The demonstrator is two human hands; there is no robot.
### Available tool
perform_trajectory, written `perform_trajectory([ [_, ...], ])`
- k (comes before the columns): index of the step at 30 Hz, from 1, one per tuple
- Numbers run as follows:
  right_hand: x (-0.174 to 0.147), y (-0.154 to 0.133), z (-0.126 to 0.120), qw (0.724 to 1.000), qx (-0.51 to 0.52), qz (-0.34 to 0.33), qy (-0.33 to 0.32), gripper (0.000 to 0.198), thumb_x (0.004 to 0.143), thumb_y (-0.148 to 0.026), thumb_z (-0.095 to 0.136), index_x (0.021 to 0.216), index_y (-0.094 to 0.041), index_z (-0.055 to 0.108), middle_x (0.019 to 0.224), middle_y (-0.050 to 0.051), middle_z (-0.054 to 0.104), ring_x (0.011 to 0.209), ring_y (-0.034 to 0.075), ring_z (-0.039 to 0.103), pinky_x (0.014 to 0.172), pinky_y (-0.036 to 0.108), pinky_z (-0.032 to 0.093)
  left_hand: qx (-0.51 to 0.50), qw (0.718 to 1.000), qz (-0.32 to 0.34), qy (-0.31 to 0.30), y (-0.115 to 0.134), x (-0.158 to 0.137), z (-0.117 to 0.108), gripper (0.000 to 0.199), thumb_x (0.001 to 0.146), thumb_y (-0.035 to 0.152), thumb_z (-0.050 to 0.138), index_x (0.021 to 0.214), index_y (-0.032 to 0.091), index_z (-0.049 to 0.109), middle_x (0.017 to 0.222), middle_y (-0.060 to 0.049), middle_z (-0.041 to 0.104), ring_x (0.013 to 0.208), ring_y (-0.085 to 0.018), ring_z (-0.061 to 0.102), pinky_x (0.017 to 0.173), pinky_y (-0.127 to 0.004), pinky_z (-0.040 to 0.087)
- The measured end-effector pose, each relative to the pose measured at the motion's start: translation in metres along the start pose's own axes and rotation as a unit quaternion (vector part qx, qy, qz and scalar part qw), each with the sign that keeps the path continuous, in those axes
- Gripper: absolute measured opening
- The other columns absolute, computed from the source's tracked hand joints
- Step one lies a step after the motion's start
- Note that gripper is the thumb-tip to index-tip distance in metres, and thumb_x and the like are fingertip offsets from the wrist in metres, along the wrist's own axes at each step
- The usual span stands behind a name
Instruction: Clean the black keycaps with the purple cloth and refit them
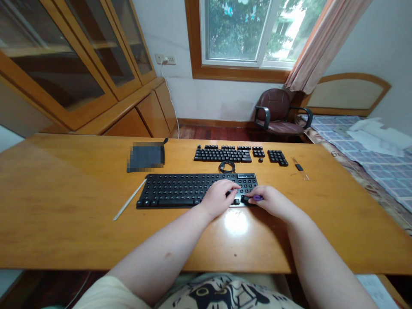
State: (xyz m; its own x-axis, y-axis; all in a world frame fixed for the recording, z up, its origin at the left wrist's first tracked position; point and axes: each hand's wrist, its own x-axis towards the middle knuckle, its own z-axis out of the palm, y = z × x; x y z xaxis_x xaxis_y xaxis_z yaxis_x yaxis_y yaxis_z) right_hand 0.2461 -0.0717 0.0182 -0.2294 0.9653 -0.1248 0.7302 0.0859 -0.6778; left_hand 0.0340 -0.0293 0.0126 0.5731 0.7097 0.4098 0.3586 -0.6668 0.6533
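Note:
A black keyboard lies on the desk with most keycaps off, baring its switches; a few caps stay on along the bottom row. My left hand rests on its right part, thumb and fingers apart and slightly bent, with no held thing visible. At the lower right corner of the keyboard, my right hand pinches a small purple-and-black tool. Its dark end meets the keyboard by the bottom-row keys, and my fingers partly hide it. Behind the keyboard are removed keycaps set out in keyboard order, with a number-pad block beside them.
A coiled black cable sits behind the keyboard. At right lies a wire keycap puller; at left, a pale thin stick and a dark pouch. Beyond the wooden desk stand an armchair and a bed.

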Motion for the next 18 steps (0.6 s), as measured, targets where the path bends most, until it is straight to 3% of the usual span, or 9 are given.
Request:
perform_trajectory([
  [11, -0.002, -0.01, 0.007, 0.996, -0.085, -0.012, 0.025, 0.017, 0.069, -0.022, 0.064, 0.085, -0.023, 0.071, 0.084, 0.005, 0.065, 0.076, 0.018, 0.059, 0.072, 0.028, 0.044, 0.0, 1.0, 0.0, -0.008, 0.001, 0.0, 0.001, 0.018, 0.083, 0.021, 0.048, 0.092, 0.021, 0.063, 0.093, -0.003, 0.067, 0.091, -0.016, 0.059, 0.084, -0.033, 0.046],
  [18, -0.002, -0.012, 0.008, 0.993, -0.112, -0.001, 0.025, 0.016, 0.065, -0.021, 0.066, 0.08, -0.023, 0.07, 0.082, 0.004, 0.063, 0.074, 0.017, 0.059, 0.068, 0.026, 0.043, 0.016, 0.998, 0.026, -0.047, 0.0, 0.0, 0.001, 0.019, 0.08, 0.018, 0.05, 0.09, 0.022, 0.065, 0.091, -0.003, 0.067, 0.088, -0.016, 0.059, 0.082, -0.032, 0.046],
])
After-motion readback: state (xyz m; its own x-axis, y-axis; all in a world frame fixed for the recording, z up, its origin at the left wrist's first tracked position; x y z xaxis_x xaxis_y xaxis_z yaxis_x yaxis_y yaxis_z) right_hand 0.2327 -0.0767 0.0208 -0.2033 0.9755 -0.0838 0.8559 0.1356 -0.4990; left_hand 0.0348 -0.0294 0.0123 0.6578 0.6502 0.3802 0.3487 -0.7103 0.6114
